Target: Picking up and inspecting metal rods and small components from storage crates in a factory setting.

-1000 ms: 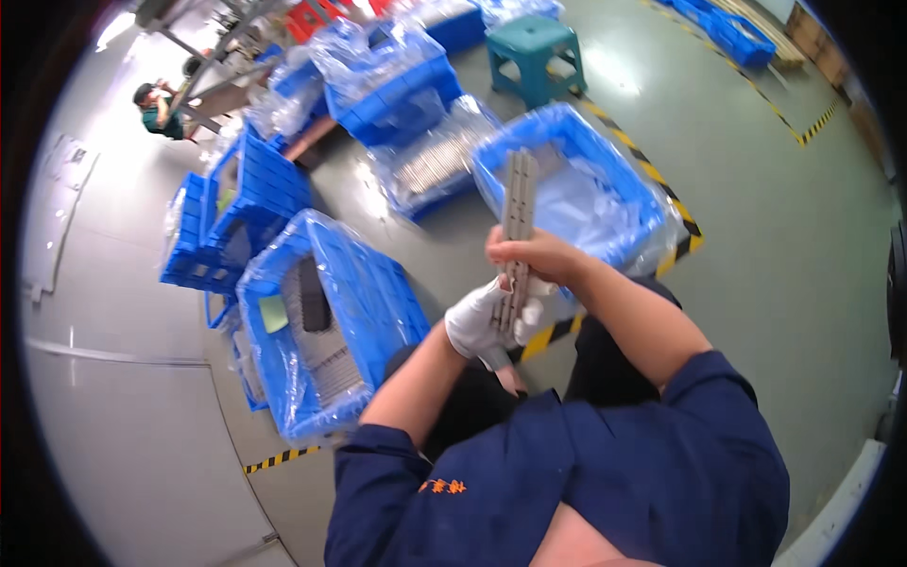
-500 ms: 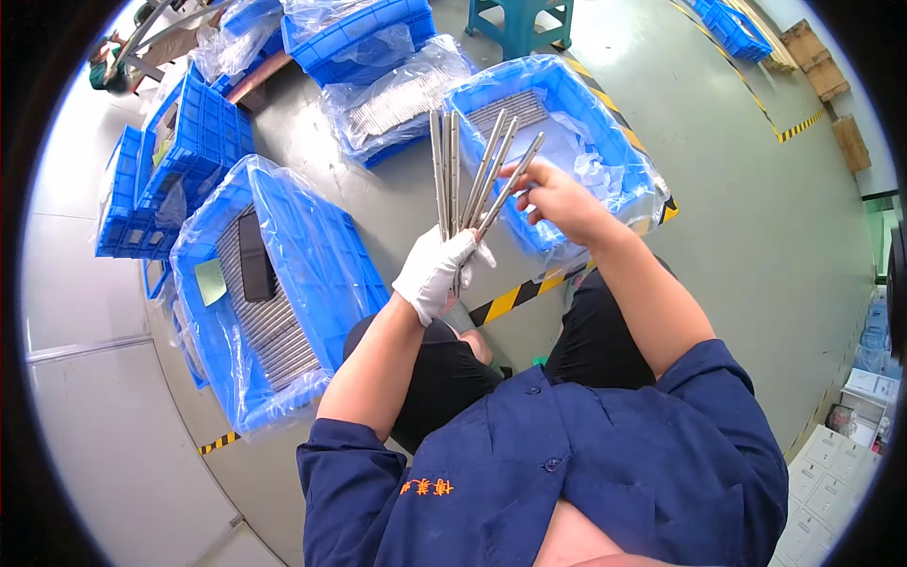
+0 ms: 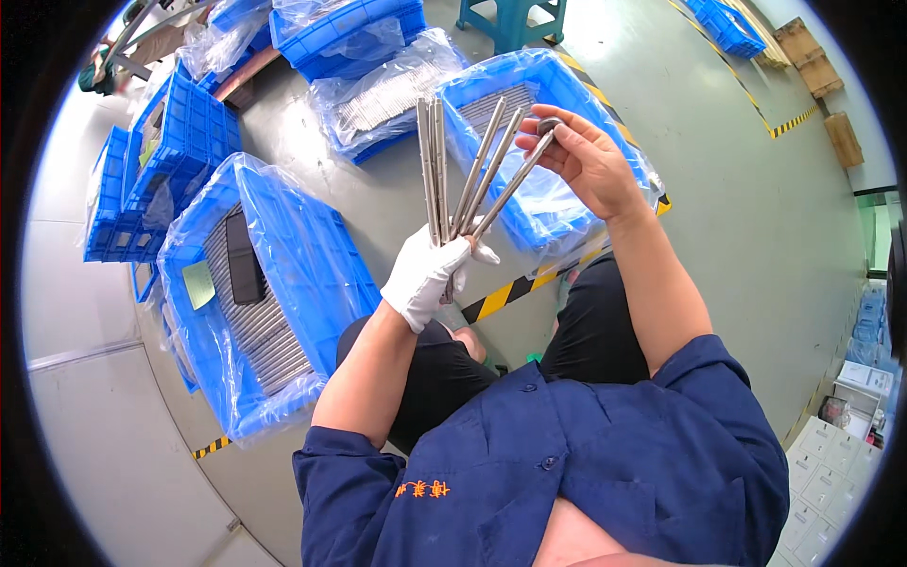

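Observation:
My left hand (image 3: 423,279), in a white glove, is closed around the lower ends of several slim metal rods (image 3: 487,175) that fan upward. Small marks or holes run along the rods. My bare right hand (image 3: 602,170) is at the upper end of the rightmost rod, which leans out from the others. Between its thumb and fingers is a small dark round piece (image 3: 548,125), touching or just by that rod's tip; whether the rod passes into it cannot be made out.
A plastic-lined blue crate (image 3: 331,260) at the left holds rows of rods, a black flat object (image 3: 246,260) and a green paper slip (image 3: 198,284). Another lined crate (image 3: 619,175) stands ahead. Stacked blue crates (image 3: 203,132) and a green stool (image 3: 505,21) are farther off.
My right hand has moved up along the rightmost rod to its tip, and the dark round piece now shows in its fingers. The rods in my left hand have shifted slightly left.

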The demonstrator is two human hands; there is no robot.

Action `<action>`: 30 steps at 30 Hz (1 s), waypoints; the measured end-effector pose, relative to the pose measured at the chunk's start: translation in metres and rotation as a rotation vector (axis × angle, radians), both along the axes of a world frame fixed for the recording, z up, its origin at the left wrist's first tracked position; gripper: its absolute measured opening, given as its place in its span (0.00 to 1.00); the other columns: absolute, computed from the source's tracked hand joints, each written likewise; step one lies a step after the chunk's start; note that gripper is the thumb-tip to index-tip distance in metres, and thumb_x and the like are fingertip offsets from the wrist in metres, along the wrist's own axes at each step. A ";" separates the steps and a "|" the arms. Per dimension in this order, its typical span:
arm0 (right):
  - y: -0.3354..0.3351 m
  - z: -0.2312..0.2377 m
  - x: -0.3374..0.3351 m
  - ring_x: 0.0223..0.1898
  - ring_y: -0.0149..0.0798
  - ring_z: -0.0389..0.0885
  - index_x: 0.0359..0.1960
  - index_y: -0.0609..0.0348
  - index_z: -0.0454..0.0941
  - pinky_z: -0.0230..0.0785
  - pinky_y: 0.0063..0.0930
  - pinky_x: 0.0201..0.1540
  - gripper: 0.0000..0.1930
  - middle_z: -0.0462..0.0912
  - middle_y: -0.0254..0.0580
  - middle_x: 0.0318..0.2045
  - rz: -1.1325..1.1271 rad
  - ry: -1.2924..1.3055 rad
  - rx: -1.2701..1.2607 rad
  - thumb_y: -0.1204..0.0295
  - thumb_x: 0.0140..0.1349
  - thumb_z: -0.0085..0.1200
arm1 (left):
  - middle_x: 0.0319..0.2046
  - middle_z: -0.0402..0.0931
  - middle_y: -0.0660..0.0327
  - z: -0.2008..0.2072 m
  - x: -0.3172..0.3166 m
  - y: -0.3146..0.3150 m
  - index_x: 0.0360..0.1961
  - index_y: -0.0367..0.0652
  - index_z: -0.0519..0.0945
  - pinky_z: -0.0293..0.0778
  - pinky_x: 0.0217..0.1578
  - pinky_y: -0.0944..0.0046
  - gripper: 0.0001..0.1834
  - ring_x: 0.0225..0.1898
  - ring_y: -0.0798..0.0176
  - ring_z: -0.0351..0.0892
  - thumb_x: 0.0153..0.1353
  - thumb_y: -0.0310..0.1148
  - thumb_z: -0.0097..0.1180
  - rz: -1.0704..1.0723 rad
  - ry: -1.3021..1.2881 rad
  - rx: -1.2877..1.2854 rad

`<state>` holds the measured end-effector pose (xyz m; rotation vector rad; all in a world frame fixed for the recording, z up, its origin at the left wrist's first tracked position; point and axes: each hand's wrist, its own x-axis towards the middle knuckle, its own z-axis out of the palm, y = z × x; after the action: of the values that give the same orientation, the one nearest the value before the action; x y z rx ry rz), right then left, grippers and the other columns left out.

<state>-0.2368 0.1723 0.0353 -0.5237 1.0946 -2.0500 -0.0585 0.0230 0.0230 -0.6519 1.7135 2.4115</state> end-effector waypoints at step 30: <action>0.038 0.013 -0.021 0.35 0.31 0.77 0.41 0.60 0.74 0.71 0.23 0.41 0.20 0.78 0.41 0.34 0.153 0.425 0.239 0.67 0.44 0.62 | 0.20 0.75 0.58 0.006 0.000 -0.003 0.30 0.38 0.71 0.59 0.11 0.75 0.12 0.12 0.75 0.63 0.52 0.37 0.53 -0.128 -0.107 -0.208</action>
<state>-0.2582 0.2106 0.0482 -0.9153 1.4731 -1.6864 -0.0583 0.0201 0.0294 -0.6596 1.9141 2.0939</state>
